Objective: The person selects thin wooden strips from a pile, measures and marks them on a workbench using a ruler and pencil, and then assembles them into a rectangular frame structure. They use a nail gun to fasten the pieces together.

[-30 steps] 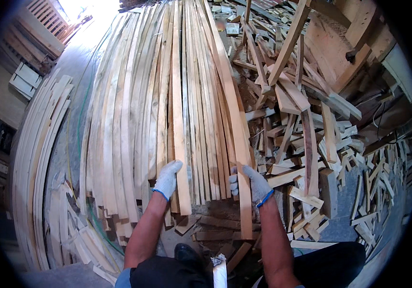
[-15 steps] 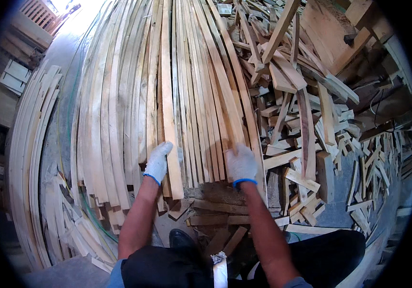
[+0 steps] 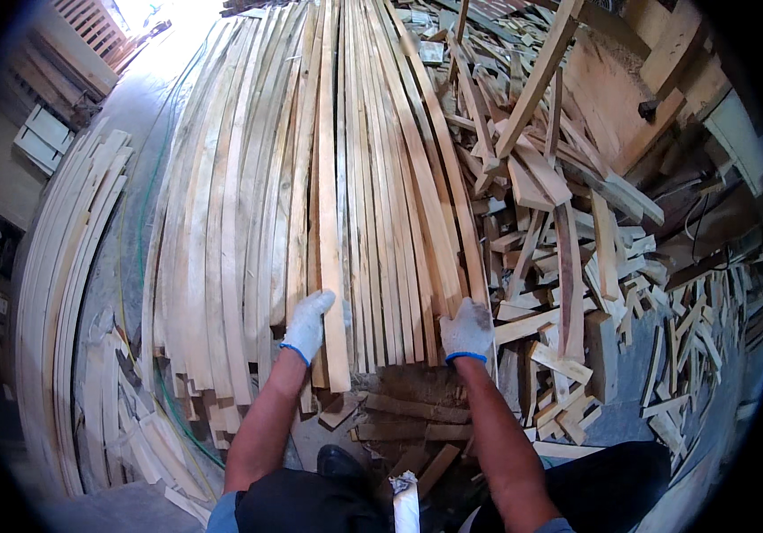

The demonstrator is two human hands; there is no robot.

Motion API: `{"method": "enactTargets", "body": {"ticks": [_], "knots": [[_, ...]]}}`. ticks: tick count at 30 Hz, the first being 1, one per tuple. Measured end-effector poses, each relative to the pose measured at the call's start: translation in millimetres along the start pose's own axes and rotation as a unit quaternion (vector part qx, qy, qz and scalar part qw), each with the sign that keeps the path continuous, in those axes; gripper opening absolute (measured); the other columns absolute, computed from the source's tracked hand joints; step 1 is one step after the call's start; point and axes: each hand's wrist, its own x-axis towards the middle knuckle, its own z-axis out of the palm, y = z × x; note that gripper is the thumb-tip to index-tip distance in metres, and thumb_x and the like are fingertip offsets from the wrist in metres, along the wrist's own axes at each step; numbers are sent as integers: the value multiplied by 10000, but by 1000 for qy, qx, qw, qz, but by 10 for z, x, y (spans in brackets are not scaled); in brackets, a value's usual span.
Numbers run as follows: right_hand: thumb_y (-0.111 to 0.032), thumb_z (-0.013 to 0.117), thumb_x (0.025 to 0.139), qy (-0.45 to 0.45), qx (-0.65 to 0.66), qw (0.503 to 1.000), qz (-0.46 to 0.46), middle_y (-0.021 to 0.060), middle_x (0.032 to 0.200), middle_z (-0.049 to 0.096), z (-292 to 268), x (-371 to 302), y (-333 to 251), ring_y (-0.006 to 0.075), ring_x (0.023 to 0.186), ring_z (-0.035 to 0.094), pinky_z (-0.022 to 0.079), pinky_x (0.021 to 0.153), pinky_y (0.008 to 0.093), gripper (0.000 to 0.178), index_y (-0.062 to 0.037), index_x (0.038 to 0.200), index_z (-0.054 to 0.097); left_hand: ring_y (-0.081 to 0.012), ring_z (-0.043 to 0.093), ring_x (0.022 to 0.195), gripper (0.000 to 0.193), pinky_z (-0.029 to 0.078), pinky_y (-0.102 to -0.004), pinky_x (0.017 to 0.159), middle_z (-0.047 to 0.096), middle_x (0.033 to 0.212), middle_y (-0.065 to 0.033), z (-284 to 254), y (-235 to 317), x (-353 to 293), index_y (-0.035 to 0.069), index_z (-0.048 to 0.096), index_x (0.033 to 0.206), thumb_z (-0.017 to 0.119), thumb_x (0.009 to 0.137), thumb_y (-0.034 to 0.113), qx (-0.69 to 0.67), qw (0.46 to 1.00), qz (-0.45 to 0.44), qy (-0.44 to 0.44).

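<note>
Long wooden strips (image 3: 248,213) lie side by side in a wide stack in front of me. My left hand (image 3: 306,327), in a white glove with a blue cuff, is closed on the left edge of a pale wooden strip (image 3: 331,258). That strip's near end sticks out past its neighbours. At the stack's right side, my right hand (image 3: 467,333), gloved alike, grips the near end of another wooden strip (image 3: 435,253). Its fingers are partly hidden. Several narrow strips (image 3: 390,293) lie between the two hands.
Offcuts (image 3: 568,355) are heaped on the right, with thicker beams (image 3: 537,75) leaning over them. A second stack of strips (image 3: 66,293) lies on the left. A green hose (image 3: 143,222) runs between the stacks. Short scraps (image 3: 408,409) lie by my feet.
The whole view has shifted, so stack and hands sit slightly lower and further right. My right hand, blurred before, is now sharp at the strip's end. My left hand keeps its hold.
</note>
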Motion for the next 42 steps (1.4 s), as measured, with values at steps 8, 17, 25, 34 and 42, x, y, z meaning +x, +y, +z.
{"method": "enactTargets", "body": {"ticks": [8, 17, 25, 34, 42], "knots": [[-434, 747, 872, -63, 24, 998, 17, 257, 1182, 687, -176, -45, -124, 410, 1092, 701, 569, 946, 518, 509, 4, 1120, 677, -299, 747, 829, 298, 655, -452, 769, 738, 1002, -186, 25, 3, -20, -25, 627, 1218, 632, 1045, 217, -2, 1000, 11, -6], [-414, 754, 862, -117, -17, 990, 72, 249, 1227, 685, -52, -41, -161, 401, 1127, 711, 592, 947, 511, 526, -16, 1188, 643, -248, 734, 785, 295, 630, -402, 724, 738, 963, -137, 139, 21, -54, -8, 648, 1191, 646, 1049, 251, 11, 1000, 27, -4], [-521, 764, 842, -169, 112, 976, 86, 303, 1134, 734, -142, -117, -249, 462, 1052, 721, 576, 944, 519, 665, 43, 1179, 660, -343, 747, 965, 456, 559, -464, 917, 775, 1037, -164, 362, 81, -152, -27, 724, 1088, 543, 1058, 390, 436, 881, 143, 111], [-459, 712, 877, -189, 173, 967, -3, 329, 1023, 729, -317, -602, -976, 508, 1009, 706, 564, 910, 553, 535, 4, 1143, 680, -435, 720, 1136, 654, 542, -496, 995, 737, 1241, -264, 797, 340, -236, 15, 597, 1440, 588, 1024, 519, 479, 850, 216, 40], [-375, 679, 903, -213, 269, 938, 53, 356, 1425, 586, -248, -1331, -1190, 502, 1202, 653, 527, 1032, 549, 916, 10, 1641, 295, -237, 687, 859, 324, 569, -387, 767, 694, 936, -130, 1161, -54, -18, -29, 632, 1098, 736, 935, 231, 200, 980, 14, 4]]}}
